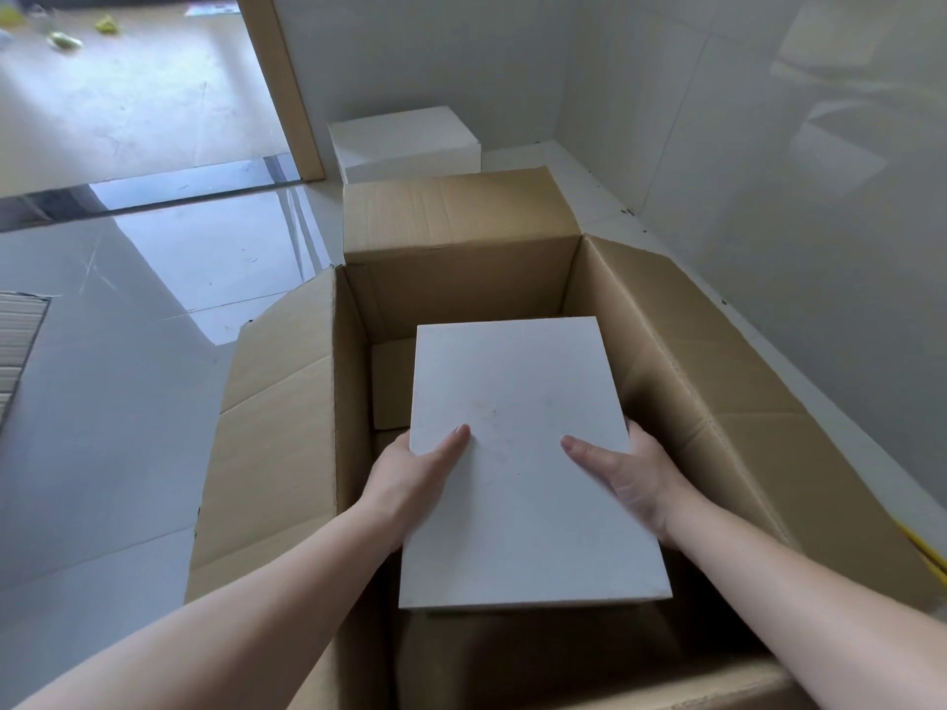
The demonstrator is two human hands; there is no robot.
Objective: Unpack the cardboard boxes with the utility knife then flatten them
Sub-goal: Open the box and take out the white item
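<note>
Head view: white slab (pixel 522 453) held flat inside the open cardboard box (pixel 287 412) on the floor (pixel 128 402), flaps folded outward for clear access. Left hand (pixel 410 468) and right hand (pixel 630 474) each with a clasping grip on opposite edges, thumbs on top, likely for a level lift. More white blocks (pixel 405 143) stacked beyond, near the wall. No utility knife in view.

White blocks (pixel 405 146) by wall; yellow-green scraps (pixel 105 25), perhaps wrappers, beyond doorway.
</note>
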